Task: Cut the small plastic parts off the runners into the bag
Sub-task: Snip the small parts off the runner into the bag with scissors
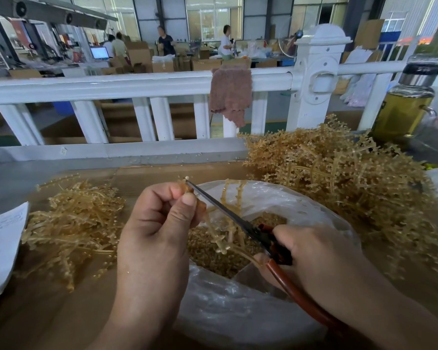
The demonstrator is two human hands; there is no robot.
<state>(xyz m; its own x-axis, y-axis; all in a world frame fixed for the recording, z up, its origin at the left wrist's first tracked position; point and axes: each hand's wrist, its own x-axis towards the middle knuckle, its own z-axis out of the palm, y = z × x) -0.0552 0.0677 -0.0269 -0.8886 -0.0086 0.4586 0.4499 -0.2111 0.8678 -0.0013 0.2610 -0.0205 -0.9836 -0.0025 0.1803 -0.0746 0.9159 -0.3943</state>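
Observation:
My left hand [159,223] pinches a tan plastic runner [219,238] between thumb and fingers, holding it over the open clear plastic bag [238,311]. The runner's branches hang down into the bag's mouth. My right hand [321,256] grips red-handled scissors [263,236]; the dark blades point up-left and their tip meets the runner's top end at my left fingertips. Several small tan cut parts [213,258] fill the bottom of the bag.
A big heap of tan runners with parts [352,183] lies at the right. A flatter pile of runners [71,223] lies at the left, beside white paper [0,246]. A white railing [137,84] with a brown cloth [230,94] runs behind; a bottle [405,104] stands far right.

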